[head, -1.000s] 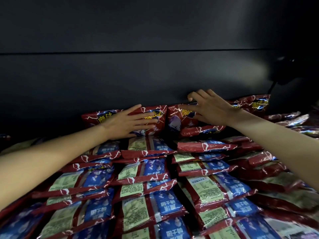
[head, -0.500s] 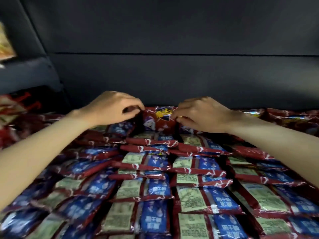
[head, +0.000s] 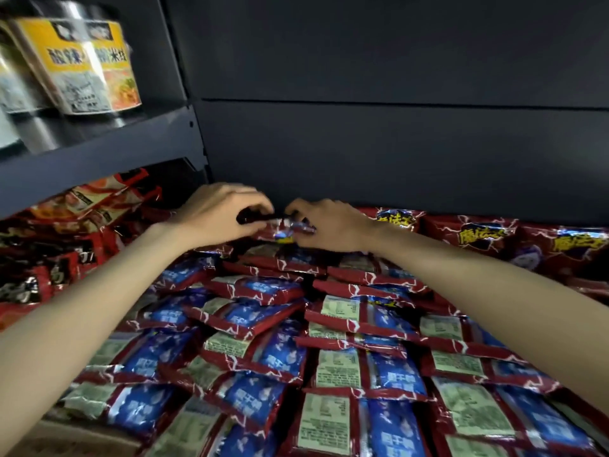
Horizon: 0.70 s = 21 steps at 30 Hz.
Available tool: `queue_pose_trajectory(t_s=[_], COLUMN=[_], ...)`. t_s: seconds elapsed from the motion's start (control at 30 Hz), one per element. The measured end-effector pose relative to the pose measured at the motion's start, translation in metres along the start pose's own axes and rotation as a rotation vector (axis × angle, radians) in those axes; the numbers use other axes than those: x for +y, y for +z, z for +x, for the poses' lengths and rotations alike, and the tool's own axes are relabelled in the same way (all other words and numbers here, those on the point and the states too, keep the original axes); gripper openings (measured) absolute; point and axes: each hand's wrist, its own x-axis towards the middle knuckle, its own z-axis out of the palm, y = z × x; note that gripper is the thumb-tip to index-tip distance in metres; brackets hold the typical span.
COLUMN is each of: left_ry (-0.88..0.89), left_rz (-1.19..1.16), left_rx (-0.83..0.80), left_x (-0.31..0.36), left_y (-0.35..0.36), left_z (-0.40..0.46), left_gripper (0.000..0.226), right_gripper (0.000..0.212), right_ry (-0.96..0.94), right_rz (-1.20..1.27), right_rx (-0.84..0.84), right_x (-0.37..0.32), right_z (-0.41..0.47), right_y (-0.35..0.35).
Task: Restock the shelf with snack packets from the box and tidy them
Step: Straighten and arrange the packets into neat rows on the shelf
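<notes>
Both hands have shifted leftward along the back row, where the left hand (head: pixel 220 215) and right hand (head: pixel 324 225) together pinch one glossy red foil snack packet (head: pixel 286 229) against the dark grey shelf back panel (head: pixel 395 153); tidying step, next requiring it seated upright in line.

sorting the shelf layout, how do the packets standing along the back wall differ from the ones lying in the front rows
The back-wall packets stand upright with their red fronts and yellow lettering facing out; the front-row packets lie flat and overlapped, backs up, showing blue panels and pale label patches. Both have the same dark red wrapper with white crackle lines.
</notes>
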Motion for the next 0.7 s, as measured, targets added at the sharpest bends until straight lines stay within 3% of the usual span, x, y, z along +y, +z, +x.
queue_pose_trajectory(t_s=[0.07, 0.1, 0.17, 0.23, 0.33, 0.43, 0.7], left_ry=[0.134, 0.223, 0.303, 0.194, 0.118, 0.146, 0.200], left_rz=[0.038, 0.026, -0.033, -0.025, 0.022, 0.084, 0.002], left_rx=[0.268, 0.302, 0.086, -0.283, -0.575, -0.691, -0.671], left_x=[0.004, 0.008, 0.014, 0.017, 0.015, 0.025, 0.032], left_y=[0.002, 0.004, 0.013, 0.022, 0.026, 0.026, 0.026], left_z=[0.001, 0.000, -0.002, -0.005, -0.003, 0.005, 0.003], left_gripper=[0.016, 0.015, 0.028, 0.056, 0.073, 0.082, 0.061], right_gripper=[0.038, 0.035, 0.035, 0.037, 0.064, 0.085, 0.079], right_ry=[0.006, 0.014, 0.049, 0.059, 0.022, -0.019, -0.055], right_rz=[-0.104, -0.140, -0.143, -0.158, -0.138, -0.060, -0.004], right_rx=[0.126, 0.150, 0.170, 0.175, 0.225, 0.231, 0.172], right_x=[0.006, 0.010, 0.018, 0.024, 0.026, 0.022, 0.028], right_z=[0.005, 0.007, 0.010, 0.012, 0.012, 0.010, 0.009], right_y=[-0.007, -0.009, -0.012, -0.010, -0.004, -0.002, -0.003])
